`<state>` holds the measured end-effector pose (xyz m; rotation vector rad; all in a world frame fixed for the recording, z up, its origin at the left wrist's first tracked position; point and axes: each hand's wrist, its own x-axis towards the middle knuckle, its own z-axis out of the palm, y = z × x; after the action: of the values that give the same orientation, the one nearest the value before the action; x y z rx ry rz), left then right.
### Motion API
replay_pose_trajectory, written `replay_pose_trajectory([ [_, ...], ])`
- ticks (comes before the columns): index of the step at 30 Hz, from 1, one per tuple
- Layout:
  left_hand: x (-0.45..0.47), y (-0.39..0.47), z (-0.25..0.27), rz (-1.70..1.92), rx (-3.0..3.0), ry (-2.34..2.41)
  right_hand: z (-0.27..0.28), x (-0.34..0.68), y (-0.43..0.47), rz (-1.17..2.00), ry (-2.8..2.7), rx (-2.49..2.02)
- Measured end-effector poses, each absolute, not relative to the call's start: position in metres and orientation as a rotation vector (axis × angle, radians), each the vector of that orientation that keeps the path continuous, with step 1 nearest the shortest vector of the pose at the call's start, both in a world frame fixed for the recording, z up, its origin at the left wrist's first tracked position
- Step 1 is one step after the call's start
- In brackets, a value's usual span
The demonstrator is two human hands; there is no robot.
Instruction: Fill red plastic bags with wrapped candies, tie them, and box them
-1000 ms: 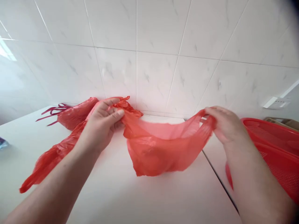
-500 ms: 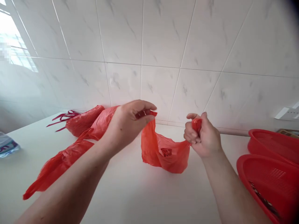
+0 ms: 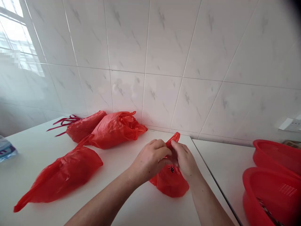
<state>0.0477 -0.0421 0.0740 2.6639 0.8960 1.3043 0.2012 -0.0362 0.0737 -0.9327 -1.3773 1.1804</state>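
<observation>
A small red plastic bag (image 3: 172, 185) with black print rests on the white tabletop, its upper part gathered between my two hands. My left hand (image 3: 154, 160) grips the gathered neck from the left, fingers curled. On the other side, my right hand (image 3: 185, 158) pinches the bag's top, and one red handle end sticks up above the fingers. The hands nearly touch, so part of the neck is hidden. Left of them lies a filled red bag (image 3: 68, 175) with a twisted end. Behind it sit another full red bag (image 3: 113, 130) and a further red bundle (image 3: 84, 127).
Two red plastic baskets (image 3: 250, 182) stand at the right, the nearer one with something dark inside. A clear plastic package (image 3: 7, 149) lies at the left edge. Dark red ribbons (image 3: 68, 121) lie near the tiled wall (image 3: 164, 62). A seam divides the tabletop at right.
My hands have come together over the small bag, which they were holding spread apart by its handles. The bag's opening is now drawn closed. The view has shifted slightly.
</observation>
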Motion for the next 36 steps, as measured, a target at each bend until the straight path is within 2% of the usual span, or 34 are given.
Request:
replay_pose_trajectory([
  [12,0.062,-0.041,0.063,1.299,2.378,0.949,0.066,0.216,-0.037,1.124,-1.504,-1.018],
  [18,0.057,-0.034,0.06,1.516,2.002,1.163,0.071,0.244,-0.035,1.238,-1.69,-0.827],
  [22,0.053,-0.035,0.059,1.295,1.845,1.056,0.073,0.251,-0.035,1.29,-1.741,-0.79],
  [25,0.055,-0.038,0.059,1.225,1.764,1.089,0.071,0.242,-0.035,1.128,-1.684,-1.042],
  [28,0.058,-0.043,0.059,1.194,1.748,1.102,0.066,0.231,-0.032,0.777,-1.657,-1.344],
  [30,0.06,-0.045,0.059,1.169,1.761,1.126,0.064,0.226,-0.031,0.652,-1.638,-1.469],
  [32,0.06,-0.046,0.058,1.176,1.77,1.156,0.063,0.224,-0.031,0.724,-1.615,-1.445],
  [36,0.057,-0.048,0.056,1.195,1.786,1.219,0.068,0.231,-0.033,1.158,-1.514,-1.127],
])
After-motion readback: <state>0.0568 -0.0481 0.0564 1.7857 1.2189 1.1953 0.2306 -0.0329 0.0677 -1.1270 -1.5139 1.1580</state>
